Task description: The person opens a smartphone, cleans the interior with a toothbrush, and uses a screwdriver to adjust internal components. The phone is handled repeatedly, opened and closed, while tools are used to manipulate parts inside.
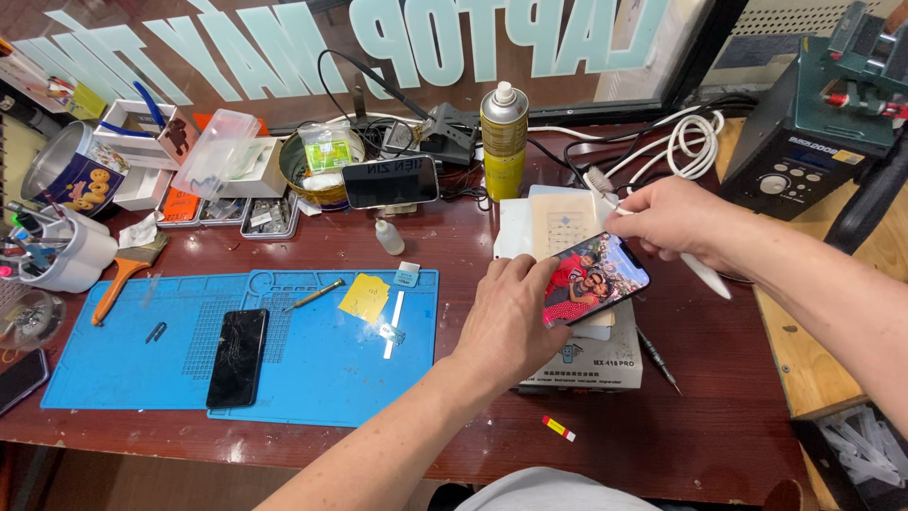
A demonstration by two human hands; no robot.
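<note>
1. A small red-and-yellow tag [558,429] lies alone on the dark wooden table [700,445], nearest the person.
2. The left hand [511,317] lies palm down, fingers close together and curled over the left edge of a lit phone [596,277], steadying it.
3. The lit phone, its screen showing a colourful picture, rests tilted on a grey box [591,364] near the middle of the table.
4. The right hand [667,218] pinches a white brush [653,237] between thumb and fingers; the bristle end points up and left, just above the phone's top edge, and the handle sticks out down to the right.
5. A thin screwdriver [657,358] lies just right of the box.
6. To the left, a blue work mat [312,378] bears a dark phone with a cracked screen [237,357], a yellow note [365,297] and a metal tool [317,294].
7. Farther back stand a yellow spray can [504,140], another phone propped upright [391,181], small parts trays [227,210] and a white cup of tools [71,251].
8. At the far right sits a dark green machine [804,132], with coiled white cable [686,142] beside it.
</note>
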